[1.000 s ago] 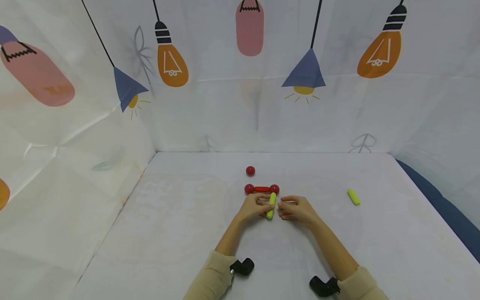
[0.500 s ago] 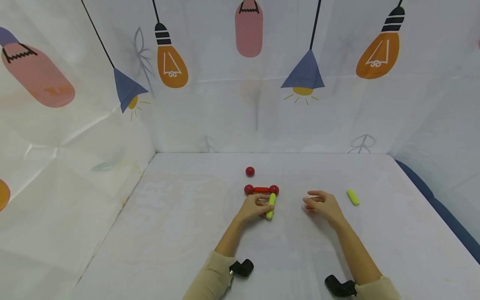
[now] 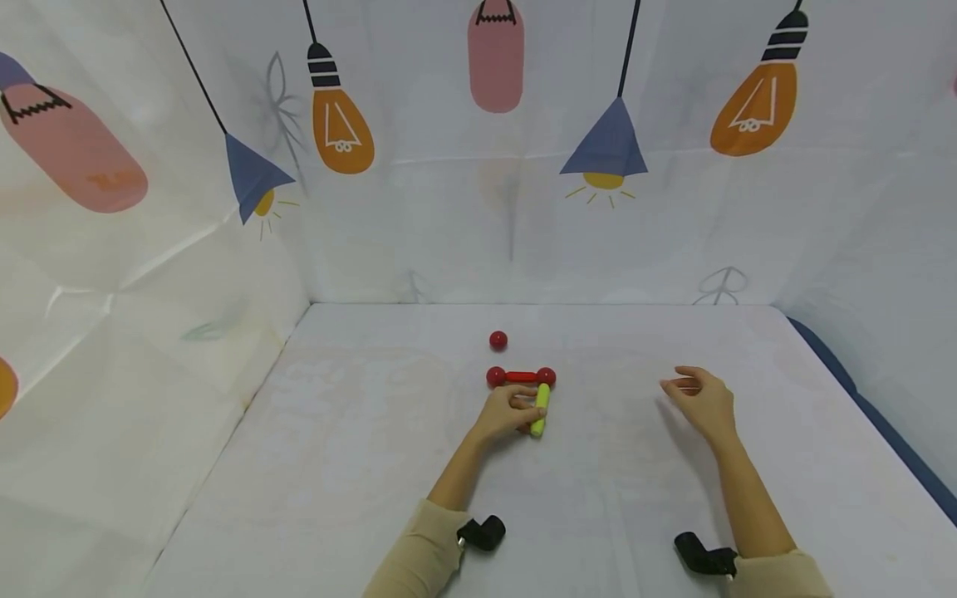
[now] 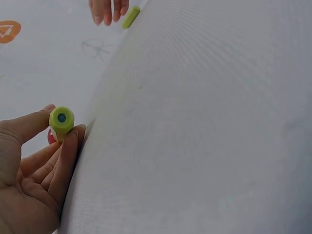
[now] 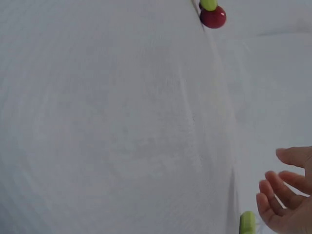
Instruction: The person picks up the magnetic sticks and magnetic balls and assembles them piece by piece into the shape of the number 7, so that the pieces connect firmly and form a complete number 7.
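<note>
Red balls (image 3: 498, 340) 3 | red rod (image 3: 521, 377) 1 | lime rods (image 3: 542, 399) 2 | left hand (image 3: 505, 411) pinching one, right hand (image 3: 706, 404) spread

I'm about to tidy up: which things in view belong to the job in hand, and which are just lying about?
Seemingly in the job:
lime rod, held in the left grip
red rod with a red ball at each end
second lime rod, near the right grip

Apparently just lying about:
loose red ball, perhaps for later

White backdrop (image 3: 434, 224), along far and left edges of table (image 3: 336, 465), printed with orange bulbs (image 3: 342, 129), blue lampshades (image 3: 606, 141), pink shapes (image 3: 497, 66); dark blue item (image 3: 836, 367), beyond right edge.
</note>
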A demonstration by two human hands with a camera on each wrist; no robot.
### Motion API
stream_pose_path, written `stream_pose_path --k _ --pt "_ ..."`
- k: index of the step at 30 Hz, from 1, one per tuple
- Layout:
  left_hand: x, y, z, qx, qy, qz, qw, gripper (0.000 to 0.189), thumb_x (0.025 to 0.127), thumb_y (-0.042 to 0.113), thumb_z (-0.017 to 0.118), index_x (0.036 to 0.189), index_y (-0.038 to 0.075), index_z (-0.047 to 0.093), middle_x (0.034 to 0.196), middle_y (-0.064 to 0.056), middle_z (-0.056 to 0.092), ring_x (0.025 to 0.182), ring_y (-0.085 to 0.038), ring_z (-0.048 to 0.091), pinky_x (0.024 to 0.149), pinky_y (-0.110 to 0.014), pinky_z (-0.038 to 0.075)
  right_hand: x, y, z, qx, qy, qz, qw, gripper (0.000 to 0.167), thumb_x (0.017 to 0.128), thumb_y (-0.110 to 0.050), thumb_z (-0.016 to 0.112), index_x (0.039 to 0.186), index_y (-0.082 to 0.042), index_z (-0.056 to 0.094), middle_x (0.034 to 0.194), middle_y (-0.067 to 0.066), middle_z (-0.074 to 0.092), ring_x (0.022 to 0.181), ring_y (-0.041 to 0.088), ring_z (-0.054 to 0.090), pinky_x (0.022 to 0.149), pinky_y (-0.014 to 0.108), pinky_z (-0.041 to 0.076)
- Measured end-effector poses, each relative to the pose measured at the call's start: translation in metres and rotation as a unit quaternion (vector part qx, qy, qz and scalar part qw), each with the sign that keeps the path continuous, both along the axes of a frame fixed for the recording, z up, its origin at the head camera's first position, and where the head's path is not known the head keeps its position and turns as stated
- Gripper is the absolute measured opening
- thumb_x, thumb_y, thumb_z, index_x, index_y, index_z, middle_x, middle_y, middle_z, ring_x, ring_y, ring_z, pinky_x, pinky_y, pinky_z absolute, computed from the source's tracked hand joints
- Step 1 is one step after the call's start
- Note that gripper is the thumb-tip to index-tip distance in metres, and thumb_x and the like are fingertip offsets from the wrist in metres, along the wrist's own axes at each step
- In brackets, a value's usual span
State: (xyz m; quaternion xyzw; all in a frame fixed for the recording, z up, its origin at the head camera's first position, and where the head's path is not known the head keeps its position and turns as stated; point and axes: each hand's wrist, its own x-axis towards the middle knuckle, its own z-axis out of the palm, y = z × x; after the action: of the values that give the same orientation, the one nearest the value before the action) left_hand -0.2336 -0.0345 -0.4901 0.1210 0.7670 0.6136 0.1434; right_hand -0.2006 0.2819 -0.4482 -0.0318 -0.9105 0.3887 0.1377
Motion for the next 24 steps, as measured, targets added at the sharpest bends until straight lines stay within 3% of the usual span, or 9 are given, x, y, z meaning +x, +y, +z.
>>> stream_pose_path --k 2,5,8,11,14,21,24 --pt "0.001 0.000 0.000 -0.001 0.001 0.001 1.0000 0.041 0.082 0.012 0.072 0.118 -0.005 0.060 0.087 -0.018 0.070 0.064 -0.009 0.062 0.056 -0.023 0.053 0.001 0.003 -0.003 0.004 0.007 -0.014 0.9999 0.044 0.089 -0.022 0.063 0.119 0.009 0.056 0.100 0.026 0.066 0.076 0.008 0.061 0.059 0.009 0.042" --pt "0.001 0.000 0.001 -0.004 0.005 0.003 1.0000 0.041 0.081 0.011 0.072 0.117 -0.005 0.061 0.088 -0.018 0.070 0.065 -0.009 0.062 0.056 -0.023 0.053 0.001 0.006 -0.005 0.001 0.008 -0.032 0.9995 0.043 0.089 -0.021 0.063 0.118 0.010 0.056 0.103 0.028 0.064 0.082 0.018 0.062 0.064 0.011 0.040" --pt "0.001 0.000 0.001 -0.004 0.007 0.005 1.0000 0.041 0.081 0.011 0.072 0.117 -0.006 0.060 0.088 -0.019 0.070 0.064 -0.009 0.062 0.056 -0.023 0.053 0.001 0.009 -0.007 0.001 -0.001 -0.054 0.9986 0.043 0.089 -0.020 0.062 0.118 0.011 0.055 0.108 0.031 0.060 0.095 0.038 0.058 0.074 0.023 0.043" --pt "0.001 0.000 0.001 0.000 0.005 0.004 1.0000 0.041 0.082 0.010 0.072 0.118 -0.007 0.060 0.089 -0.021 0.070 0.064 -0.009 0.062 0.056 -0.024 0.054 -0.001 0.012 -0.008 0.003 -0.020 -0.080 0.9966 0.045 0.088 -0.019 0.062 0.119 0.012 0.053 0.112 0.034 0.056 0.101 0.044 0.053 0.083 0.041 0.042" --pt "0.003 -0.001 0.004 0.008 0.004 -0.002 1.0000 0.041 0.082 0.007 0.070 0.118 -0.009 0.058 0.089 -0.024 0.069 0.063 -0.009 0.061 0.057 -0.028 0.055 -0.003 0.015 -0.008 0.009 -0.036 -0.112 0.9931 0.047 0.086 -0.019 0.061 0.119 0.014 0.051 0.112 0.036 0.053 0.103 0.047 0.048 0.089 0.052 0.035" --pt "0.017 -0.003 0.033 0.010 0.008 -0.018 0.9997 0.041 0.083 0.003 0.068 0.117 -0.015 0.055 0.090 -0.028 0.067 0.063 -0.010 0.062 0.061 -0.032 0.056 -0.006 0.019 -0.002 0.008 -0.058 -0.162 0.9851 0.052 0.086 -0.019 0.062 0.123 0.014 0.047 0.114 0.037 0.044 0.109 0.052 0.033 0.083 0.056 0.029" --pt "0.020 -0.004 0.038 0.006 0.012 -0.015 0.9998 0.040 0.083 0.004 0.068 0.117 -0.015 0.056 0.090 -0.028 0.067 0.064 -0.010 0.061 0.062 -0.032 0.056 -0.008 0.023 -0.003 0.010 -0.073 -0.165 0.9836 0.054 0.087 -0.022 0.061 0.123 0.014 0.046 0.115 0.038 0.042 0.111 0.053 0.031 0.083 0.057 0.029"
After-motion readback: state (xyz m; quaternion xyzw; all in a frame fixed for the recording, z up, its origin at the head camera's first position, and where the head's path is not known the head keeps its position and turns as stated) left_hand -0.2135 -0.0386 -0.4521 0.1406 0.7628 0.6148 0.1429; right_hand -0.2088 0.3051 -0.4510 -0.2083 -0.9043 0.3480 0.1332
